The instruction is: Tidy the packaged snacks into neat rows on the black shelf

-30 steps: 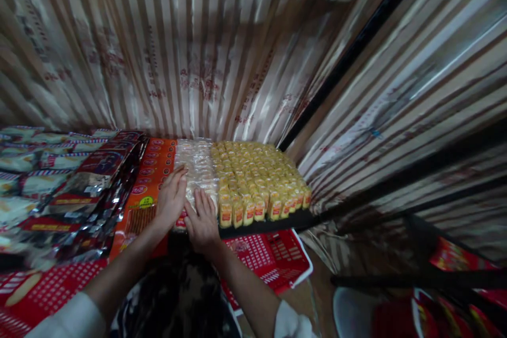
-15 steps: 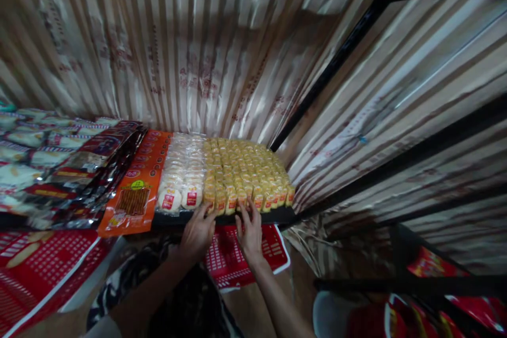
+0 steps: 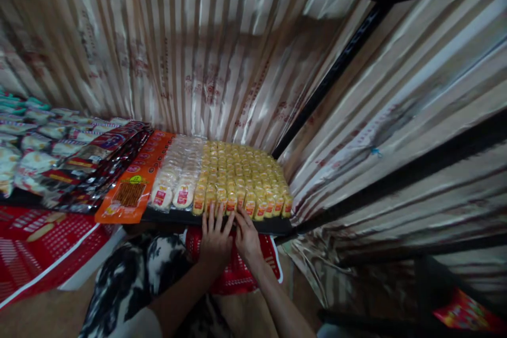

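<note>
Brown-and-white striped sheeting hangs behind a black shelf, where yellow packets stand in rows at the right end. The left hand, fingers spread, meets the front row; beside it, the right hand curls slightly, whether pinching anything I cannot tell.

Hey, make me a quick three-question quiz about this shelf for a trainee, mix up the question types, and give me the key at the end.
1. Which packs are the left hand and right hand at?
2. True or false: the orange packet lies between the dark packets and the white round packs.
3. Where is the red basket at the far left, relative to the black shelf?
A) On top of it
B) Lower than it
C) Hanging above it

Key:
1. The yellow packs, at their front row.
2. True.
3. B.
</note>
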`<state>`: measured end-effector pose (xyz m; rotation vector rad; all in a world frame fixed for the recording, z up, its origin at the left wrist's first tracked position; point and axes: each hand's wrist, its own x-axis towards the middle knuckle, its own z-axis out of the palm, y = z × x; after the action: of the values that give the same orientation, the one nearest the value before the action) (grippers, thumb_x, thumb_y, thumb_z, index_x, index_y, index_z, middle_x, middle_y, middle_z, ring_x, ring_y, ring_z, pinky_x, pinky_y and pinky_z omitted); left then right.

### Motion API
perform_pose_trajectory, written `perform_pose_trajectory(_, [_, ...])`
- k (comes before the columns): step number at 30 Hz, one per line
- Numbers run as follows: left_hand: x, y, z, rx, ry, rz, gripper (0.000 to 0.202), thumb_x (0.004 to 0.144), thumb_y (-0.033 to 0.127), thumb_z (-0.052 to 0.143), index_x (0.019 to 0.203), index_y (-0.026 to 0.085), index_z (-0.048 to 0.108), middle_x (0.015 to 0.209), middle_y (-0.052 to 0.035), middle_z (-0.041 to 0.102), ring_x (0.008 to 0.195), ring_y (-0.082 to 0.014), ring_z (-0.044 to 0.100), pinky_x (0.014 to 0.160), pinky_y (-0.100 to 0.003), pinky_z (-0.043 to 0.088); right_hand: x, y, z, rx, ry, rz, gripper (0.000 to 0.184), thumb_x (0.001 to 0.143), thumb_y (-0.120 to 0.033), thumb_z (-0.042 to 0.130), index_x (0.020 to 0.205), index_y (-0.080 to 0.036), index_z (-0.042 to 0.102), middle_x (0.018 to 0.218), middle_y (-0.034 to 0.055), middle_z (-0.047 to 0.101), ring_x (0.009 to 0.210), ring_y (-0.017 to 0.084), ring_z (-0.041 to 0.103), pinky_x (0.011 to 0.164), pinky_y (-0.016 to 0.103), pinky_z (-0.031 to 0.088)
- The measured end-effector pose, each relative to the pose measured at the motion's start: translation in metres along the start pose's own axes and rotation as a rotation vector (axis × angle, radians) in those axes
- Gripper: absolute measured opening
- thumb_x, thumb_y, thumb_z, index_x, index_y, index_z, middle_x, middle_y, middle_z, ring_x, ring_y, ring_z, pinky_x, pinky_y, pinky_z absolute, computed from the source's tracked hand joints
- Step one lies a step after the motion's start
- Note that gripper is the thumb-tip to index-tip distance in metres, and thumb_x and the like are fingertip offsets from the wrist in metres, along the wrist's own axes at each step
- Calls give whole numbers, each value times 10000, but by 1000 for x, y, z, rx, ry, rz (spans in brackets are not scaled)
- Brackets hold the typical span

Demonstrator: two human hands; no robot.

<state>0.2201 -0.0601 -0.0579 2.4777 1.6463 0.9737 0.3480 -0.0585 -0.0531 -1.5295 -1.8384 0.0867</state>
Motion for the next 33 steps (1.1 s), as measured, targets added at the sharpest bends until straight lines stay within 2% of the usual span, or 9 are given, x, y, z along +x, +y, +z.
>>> perform_pose_trajectory(4, [2, 6, 20, 59, 20, -101, 667, 776, 452, 612, 1387, 260, 424, 1492, -139, 301, 1377, -392, 215, 1075, -609, 217, 29, -3, -27, 5, -7, -29, 394, 899, -168, 353, 1229, -174, 569, 1265, 117, 574, 1198, 195, 525, 1019, 389, 452])
perform_pose_trajectory(6, [3, 4, 26, 81, 31, -114, 658, 782, 477, 603, 1379, 256, 437, 1490, -139, 305, 1379, -394, 206, 1079, -605, 208, 58, -8, -33, -35, -3, -55, 396, 926, -234, 343, 1252, -154, 553, 1308, 130, 543, 1237, 204, 488, 1054, 404, 409])
perform_pose_trajectory(8, [3, 1, 31, 97, 40, -115, 633, 796, 480, 588, 1371, 257, 449, 1490, -129, 310, 1383, -390, 196, 1083, -595, 213, 93, -15, -30, -106, -57, -74, 447, 939, -292, 324, 1314, -120, 496, 1410, 144, 444, 1326, 226, 383, 1095, 428, 344])
perform_pose_trajectory(11, [4, -2, 34, 120, 52, -101, 602, 804, 470, 583, 1355, 251, 473, 1480, -122, 336, 1381, -380, 210, 1085, -579, 231, 149, -23, -15, -213, -282, -76, 525, 954, -358, 283, 1404, -104, 378, 1513, 132, 272, 1421, 242, 177, 1137, 435, 240])
perform_pose_trajectory(15, [5, -3, 36, 140, 64, -110, 564, 805, 483, 580, 1320, 262, 514, 1454, -98, 388, 1367, -367, 256, 1082, -571, 246, 196, -26, 9, -321, -598, 78, 641, 957, -471, 195, 1458, -74, 240, 1538, 132, 178, 1436, 243, 82, 1159, 412, 128])
perform_pose_trajectory(18, [8, -1, 37, 147, 55, -130, 558, 809, 495, 571, 1315, 268, 519, 1438, -87, 415, 1352, -368, 282, 1080, -580, 240, 202, -20, 20, -368, -722, 156, 712, 944, -513, 156, 1466, -28, 166, 1545, 144, 120, 1437, 240, 69, 1164, 379, 75])
perform_pose_trajectory(22, [11, 0, 38, 151, 49, -135, 559, 812, 494, 565, 1312, 247, 525, 1426, -101, 429, 1346, -375, 285, 1073, -585, 243, 203, -13, 20, -364, -769, 148, 746, 929, -548, 133, 1471, -36, 141, 1553, 128, 93, 1440, 219, 39, 1162, 349, 54])
perform_pose_trajectory(27, [9, -1, 45, 157, 84, -117, 554, 822, 483, 553, 1316, 233, 520, 1430, -104, 420, 1356, -373, 261, 1077, -584, 231, 222, -12, 28, -387, -712, 126, 714, 935, -533, 106, 1481, -72, 113, 1560, 91, 65, 1441, 200, 5, 1160, 352, 21])
perform_pose_trajectory(33, [9, 1, 51, 146, 157, -115, 534, 825, 470, 548, 1288, 204, 547, 1405, -119, 446, 1367, -363, 235, 1084, -591, 210, 228, -1, 47, -375, -748, 141, 728, 928, -544, 108, 1481, -69, 105, 1560, 88, 40, 1442, 199, 7, 1159, 362, 29])
